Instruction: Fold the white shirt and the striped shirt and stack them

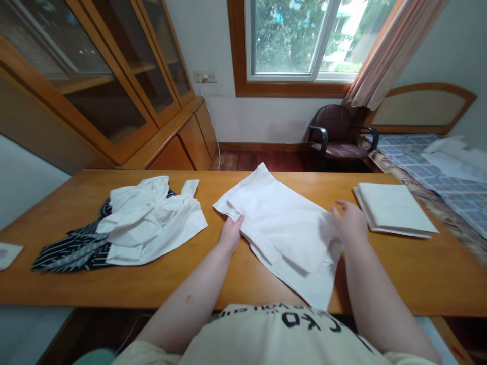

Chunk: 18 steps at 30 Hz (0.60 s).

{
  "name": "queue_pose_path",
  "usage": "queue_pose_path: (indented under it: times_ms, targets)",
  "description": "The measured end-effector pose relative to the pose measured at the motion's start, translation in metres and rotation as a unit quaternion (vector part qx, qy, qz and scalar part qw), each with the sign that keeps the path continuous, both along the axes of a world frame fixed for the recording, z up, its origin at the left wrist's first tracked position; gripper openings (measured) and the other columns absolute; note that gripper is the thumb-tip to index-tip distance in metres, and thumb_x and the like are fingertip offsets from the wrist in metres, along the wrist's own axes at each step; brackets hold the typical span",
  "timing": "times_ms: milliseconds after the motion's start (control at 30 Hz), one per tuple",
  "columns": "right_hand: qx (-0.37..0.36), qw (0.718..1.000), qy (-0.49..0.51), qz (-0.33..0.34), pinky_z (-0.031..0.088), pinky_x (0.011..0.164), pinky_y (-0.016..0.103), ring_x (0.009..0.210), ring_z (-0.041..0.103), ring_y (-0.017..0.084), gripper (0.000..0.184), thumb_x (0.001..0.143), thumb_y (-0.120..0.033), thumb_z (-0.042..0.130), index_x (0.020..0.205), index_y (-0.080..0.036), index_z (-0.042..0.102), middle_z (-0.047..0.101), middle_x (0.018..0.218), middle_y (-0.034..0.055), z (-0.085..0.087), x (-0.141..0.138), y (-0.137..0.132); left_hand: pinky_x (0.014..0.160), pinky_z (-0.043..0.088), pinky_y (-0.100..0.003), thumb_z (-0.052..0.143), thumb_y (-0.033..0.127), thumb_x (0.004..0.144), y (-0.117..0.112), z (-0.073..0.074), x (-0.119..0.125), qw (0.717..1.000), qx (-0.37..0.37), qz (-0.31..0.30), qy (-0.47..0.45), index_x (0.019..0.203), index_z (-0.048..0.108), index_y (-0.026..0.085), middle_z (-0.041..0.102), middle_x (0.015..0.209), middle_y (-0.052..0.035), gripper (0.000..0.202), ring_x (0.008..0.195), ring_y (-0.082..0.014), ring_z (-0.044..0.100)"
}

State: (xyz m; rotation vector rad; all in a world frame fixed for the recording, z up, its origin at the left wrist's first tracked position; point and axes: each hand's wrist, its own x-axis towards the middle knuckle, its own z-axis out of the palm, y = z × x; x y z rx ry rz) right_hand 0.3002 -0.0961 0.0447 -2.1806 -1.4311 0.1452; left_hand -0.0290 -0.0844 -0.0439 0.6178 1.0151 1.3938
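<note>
A white garment lies partly folded in the middle of the wooden table, one corner hanging over the near edge. My left hand grips its left edge, fingers curled under the cloth. My right hand rests on the garment's right side, fingers stretched out flat on the fabric.
A crumpled white garment lies on a black-and-white striped one at the table's left. A neatly folded white stack sits at the right. Behind are a dark armchair, wooden cabinets, a window and a bed.
</note>
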Motion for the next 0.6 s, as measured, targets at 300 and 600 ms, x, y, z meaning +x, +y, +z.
queue_pose_path:
  times_ms: [300, 600]
  targets:
    - [-0.125, 0.912, -0.004, 0.390, 0.025, 0.110, 0.044, 0.134, 0.034, 0.032, 0.063, 0.076, -0.036, 0.062, 0.132, -0.009, 0.050, 0.042, 0.142, 0.0190, -0.031, -0.151, -0.058, 0.109, 0.033, -0.046, 0.067, 0.020, 0.064, -0.016, 0.023, 0.000, 0.976, 0.085, -0.201, -0.020, 0.130, 0.049, 0.019, 0.055, 0.134, -0.0097, 0.068, 0.128, -0.0298, 0.045]
    - [-0.038, 0.875, 0.417, 0.242, 0.047, 0.067, 0.031, 0.071, 0.061, 0.020, 0.027, 0.081, -0.042, 0.053, 0.082, -0.018, 0.066, 0.068, 0.074, 0.0026, -0.037, -0.123, -0.030, 0.094, 0.046, -0.043, 0.068, 0.031, 0.071, -0.017, 0.015, 0.005, 0.901, 0.084, -0.164, 0.393, 0.105, 0.064, 0.016, 0.069, 0.107, -0.0104, 0.038, 0.103, -0.0282, 0.062]
